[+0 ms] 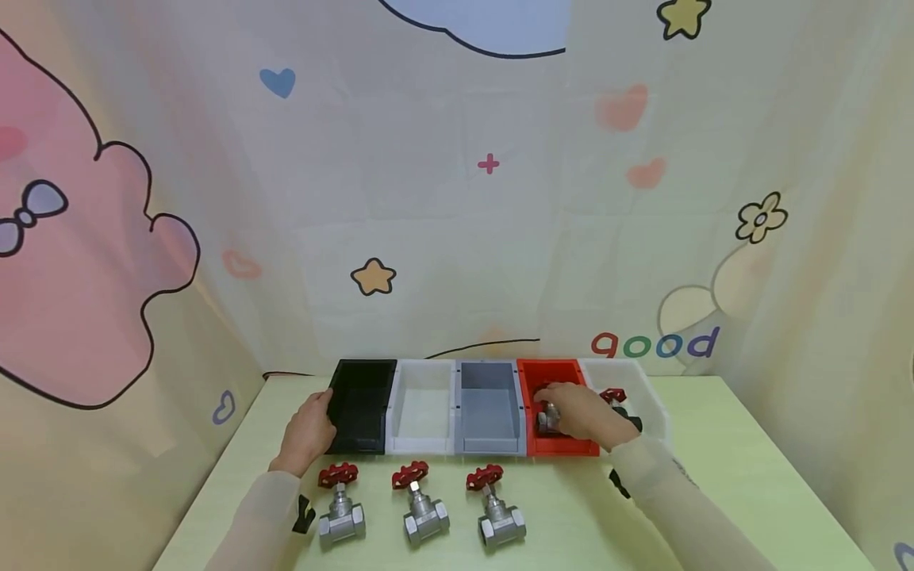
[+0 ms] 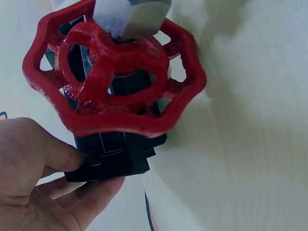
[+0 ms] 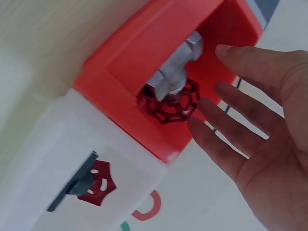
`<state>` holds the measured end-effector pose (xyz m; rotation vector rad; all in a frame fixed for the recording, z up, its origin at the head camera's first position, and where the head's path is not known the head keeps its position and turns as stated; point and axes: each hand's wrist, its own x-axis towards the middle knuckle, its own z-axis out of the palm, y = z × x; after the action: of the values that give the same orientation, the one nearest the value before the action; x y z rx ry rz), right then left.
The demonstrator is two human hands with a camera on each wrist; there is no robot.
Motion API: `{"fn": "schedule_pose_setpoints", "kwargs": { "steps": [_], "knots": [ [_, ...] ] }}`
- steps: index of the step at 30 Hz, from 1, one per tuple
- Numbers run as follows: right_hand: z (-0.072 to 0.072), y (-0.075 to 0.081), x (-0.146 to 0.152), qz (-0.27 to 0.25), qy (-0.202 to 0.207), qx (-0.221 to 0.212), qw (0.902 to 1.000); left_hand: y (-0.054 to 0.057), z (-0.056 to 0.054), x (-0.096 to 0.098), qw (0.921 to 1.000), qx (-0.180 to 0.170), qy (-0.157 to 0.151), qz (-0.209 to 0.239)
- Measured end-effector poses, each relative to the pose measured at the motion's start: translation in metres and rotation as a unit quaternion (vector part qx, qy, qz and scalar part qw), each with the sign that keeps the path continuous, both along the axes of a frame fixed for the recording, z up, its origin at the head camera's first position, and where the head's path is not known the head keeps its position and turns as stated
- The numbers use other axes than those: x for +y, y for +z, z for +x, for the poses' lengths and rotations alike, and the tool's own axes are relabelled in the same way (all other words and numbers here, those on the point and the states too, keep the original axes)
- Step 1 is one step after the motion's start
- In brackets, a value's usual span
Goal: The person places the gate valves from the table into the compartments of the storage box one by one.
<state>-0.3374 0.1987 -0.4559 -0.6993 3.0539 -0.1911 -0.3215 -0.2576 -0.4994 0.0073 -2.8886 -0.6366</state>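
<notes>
In the head view my left hand [image 1: 309, 431] grips the side of the black bin [image 1: 362, 404], the leftmost in a row. The left wrist view shows the thumb and fingers [image 2: 98, 202] pinching that bin's end, behind a large red handwheel [image 2: 120, 86]. My right hand [image 1: 571, 408] reaches into the red bin [image 1: 564, 448]. Inside lies a gate valve [image 3: 175, 70] with a metal body and a red handwheel. Loosely spread and apart from the valve in the right wrist view are the right fingers [image 3: 226, 110].
Three metal valves with red handwheels, left [image 1: 343, 519], middle [image 1: 426, 515] and right [image 1: 502, 522], stand in front of the bins. A white bin [image 1: 421, 444] and a grey bin [image 1: 489, 444] sit mid-row. The far-right white bin [image 1: 655, 396] holds a red-wheeled, dark-bodied piece [image 1: 617, 399].
</notes>
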Motion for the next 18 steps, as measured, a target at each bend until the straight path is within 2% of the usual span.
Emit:
{"fn": "schedule_pose_setpoints", "kwargs": {
  "steps": [6,13,18],
  "knots": [
    [0.014,0.016,-0.002,0.003,0.015,0.008,0.9999,-0.001,-0.002,0.0,1.0,-0.008,-0.001,-0.001],
    [0.033,0.036,-0.008,0.009,0.005,0.007,0.9999,0.0,-0.002,0.0,1.0,-0.005,-0.006,0.001],
    [0.045,0.042,-0.012,-0.004,0.024,0.019,0.9995,0.002,-0.002,0.0,1.0,-0.007,-0.006,-0.001]
  ]
}}
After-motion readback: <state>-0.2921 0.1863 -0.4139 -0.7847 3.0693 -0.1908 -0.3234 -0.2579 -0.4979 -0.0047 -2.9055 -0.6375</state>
